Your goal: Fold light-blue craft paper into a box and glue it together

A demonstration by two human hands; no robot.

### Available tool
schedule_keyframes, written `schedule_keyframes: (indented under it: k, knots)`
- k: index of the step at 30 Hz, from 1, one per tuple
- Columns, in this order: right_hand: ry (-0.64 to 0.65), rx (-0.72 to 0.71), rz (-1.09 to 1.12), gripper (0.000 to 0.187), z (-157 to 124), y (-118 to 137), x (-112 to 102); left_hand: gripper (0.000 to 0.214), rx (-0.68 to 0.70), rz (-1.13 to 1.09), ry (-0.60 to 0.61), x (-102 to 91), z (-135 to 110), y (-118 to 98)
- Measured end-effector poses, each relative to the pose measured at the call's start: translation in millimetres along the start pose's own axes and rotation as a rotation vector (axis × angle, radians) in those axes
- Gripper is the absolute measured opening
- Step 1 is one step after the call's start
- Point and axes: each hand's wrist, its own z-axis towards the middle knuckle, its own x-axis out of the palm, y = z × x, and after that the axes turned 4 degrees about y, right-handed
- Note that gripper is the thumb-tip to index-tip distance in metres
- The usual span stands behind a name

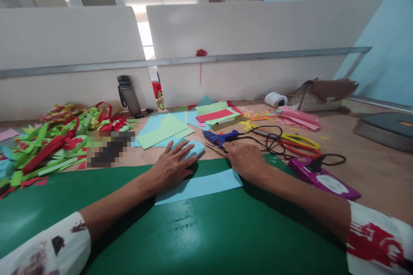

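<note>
My left hand (172, 166) lies flat with fingers spread on the curled far end of a light blue paper sheet (201, 184), pressing it on the green mat (180, 232). My right hand (247, 157) rests at the sheet's right far corner, knuckles up and fingers curled under; whether it holds anything is hidden. Just beyond it lies a blue glue gun (219, 137) with a black cord (274, 139).
A heap of green and red paper strips (54, 137) covers the left. Coloured sheets (167, 129) lie behind, next to a dark bottle (128, 94). Yellow-handled scissors (300, 141), a purple device (324, 178), a tape roll (275, 99) and a brown bag (322, 93) sit right.
</note>
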Motion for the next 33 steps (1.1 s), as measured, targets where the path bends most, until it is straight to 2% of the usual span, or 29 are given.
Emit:
schedule_keyframes:
  k: [3,6,9,12,13,15,18,20,22,25,28,33]
  knots:
    - [-0.011,-0.057,0.001,0.019,2,6,-2,0.037,-0.093,-0.014,0.028,4.2,1,2]
    - [-0.018,-0.145,0.04,0.021,-2,7,-6,0.03,-0.112,-0.011,0.03,6.7,4,9]
    - [0.021,-0.279,0.193,0.02,-12,6,-13,0.028,-0.127,0.002,0.011,3.6,6,15]
    - [0.098,-0.366,0.351,0.017,-20,4,-17,0.029,-0.164,-0.016,-0.029,-8.7,3,15]
    - [0.121,-0.375,0.377,0.018,-21,2,-18,0.03,-0.175,-0.037,-0.04,-14.4,1,14]
    - [0.162,-0.382,0.386,0.034,-24,-1,-16,0.032,-0.209,-0.098,-0.062,-26.6,-8,7]
    - [0.208,-0.383,0.344,0.054,-24,-7,-12,0.043,-0.249,-0.187,0.02,-41.7,-25,-8]
    - [0.232,-0.365,0.323,0.049,-23,-9,-11,0.052,-0.23,-0.218,0.092,-47.4,-35,-19]
    - [0.235,-0.338,0.318,0.034,-21,-9,-11,0.056,-0.241,-0.229,0.149,-49.2,-42,-30]
    - [0.206,-0.329,0.337,0.002,-19,-7,-10,0.058,-0.217,-0.235,0.184,-46.4,-45,-39]
    - [0.128,-0.334,0.409,0.016,-18,-5,-7,0.053,-0.215,-0.184,0.175,-40.9,-43,-40]
    - [-0.119,-0.271,0.523,0.014,-16,-4,0,0.05,-0.27,-0.02,0.053,-33.0,-40,-30]
